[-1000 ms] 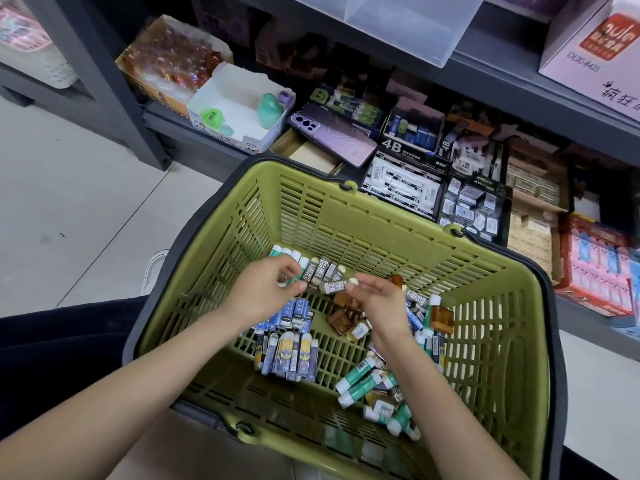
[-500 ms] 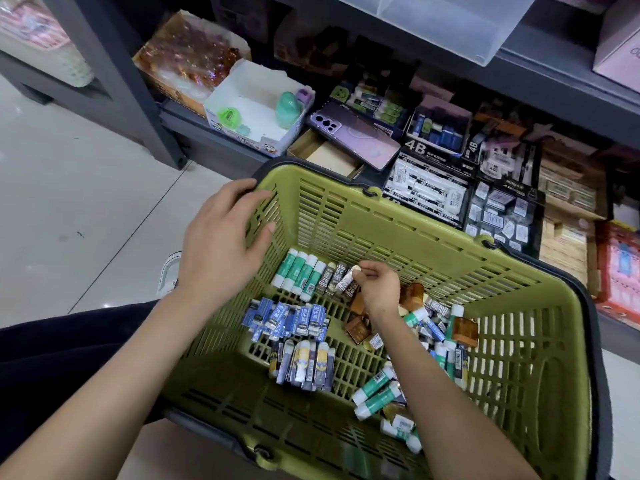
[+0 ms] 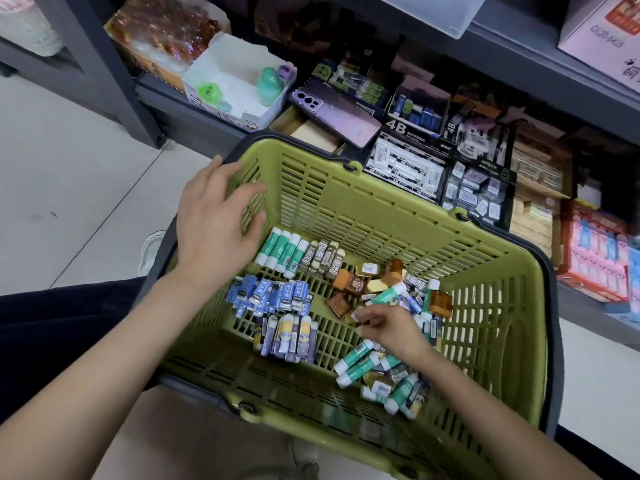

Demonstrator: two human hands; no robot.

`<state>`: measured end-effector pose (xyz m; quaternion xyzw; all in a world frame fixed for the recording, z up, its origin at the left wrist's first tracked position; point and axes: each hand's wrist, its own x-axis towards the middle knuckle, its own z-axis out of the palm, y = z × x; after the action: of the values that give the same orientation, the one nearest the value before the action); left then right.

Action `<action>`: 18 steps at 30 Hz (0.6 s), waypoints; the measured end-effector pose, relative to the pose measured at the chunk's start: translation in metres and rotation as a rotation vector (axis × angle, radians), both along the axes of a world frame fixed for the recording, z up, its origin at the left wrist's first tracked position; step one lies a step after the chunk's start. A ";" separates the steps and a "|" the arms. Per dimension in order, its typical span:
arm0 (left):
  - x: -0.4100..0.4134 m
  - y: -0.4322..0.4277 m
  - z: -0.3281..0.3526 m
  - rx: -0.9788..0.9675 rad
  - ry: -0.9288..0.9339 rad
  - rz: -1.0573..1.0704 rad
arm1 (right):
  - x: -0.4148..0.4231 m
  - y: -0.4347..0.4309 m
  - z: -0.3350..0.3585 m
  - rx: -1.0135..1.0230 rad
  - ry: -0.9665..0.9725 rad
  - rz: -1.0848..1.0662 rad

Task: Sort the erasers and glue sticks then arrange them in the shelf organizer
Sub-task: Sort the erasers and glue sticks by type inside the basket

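Observation:
A green basket (image 3: pixel 381 188) holds the goods. Along its far wall lie sorted rows: green-white glue sticks (image 3: pixel 282 252) and brown 2B erasers (image 3: pixel 323 258). Nearer me lie blue erasers (image 3: pixel 270 296) and purple-yellow glue sticks (image 3: pixel 291 336). An unsorted pile (image 3: pixel 391 292) of glue sticks and erasers lies to the right. My left hand (image 3: pixel 214 230) rests with spread fingers on the basket's left wall. My right hand (image 3: pixel 388 330) hovers over the pile with bent, blurred fingers; a small beige eraser (image 3: pixel 356 315) is at its fingertips.
Behind the basket, the low shelf carries boxes of erasers, among them a black 4B box (image 3: pixel 405 168). A purple phone (image 3: pixel 336 112) lies on a cardboard box. A white tray (image 3: pixel 239 84) stands left of it. Tiled floor (image 3: pixel 69 168) lies left.
My left hand left the sorted rows and went up to the basket's left wall. My right hand set an eraser by the 2B row, then drew back to the unsorted pile.

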<state>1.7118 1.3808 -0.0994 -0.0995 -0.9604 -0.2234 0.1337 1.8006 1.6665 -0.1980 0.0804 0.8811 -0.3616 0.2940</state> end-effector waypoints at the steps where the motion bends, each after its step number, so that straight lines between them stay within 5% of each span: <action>1: 0.003 0.002 -0.001 0.013 0.012 0.000 | 0.010 0.005 -0.003 0.108 0.002 0.142; 7: 0.022 0.023 0.000 0.146 -0.026 -0.067 | 0.021 0.003 -0.025 0.333 0.009 0.686; 13: 0.029 0.021 0.007 0.168 -0.078 -0.059 | 0.015 -0.010 -0.032 0.319 -0.098 0.836; 18: 0.029 0.014 0.011 0.223 -0.119 -0.044 | 0.016 -0.011 -0.026 0.301 -0.127 0.757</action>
<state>1.7408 1.3945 -0.0886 -0.0915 -0.9334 -0.3373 0.0816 1.8164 1.6555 -0.2236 -0.1852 0.8715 -0.0894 0.4452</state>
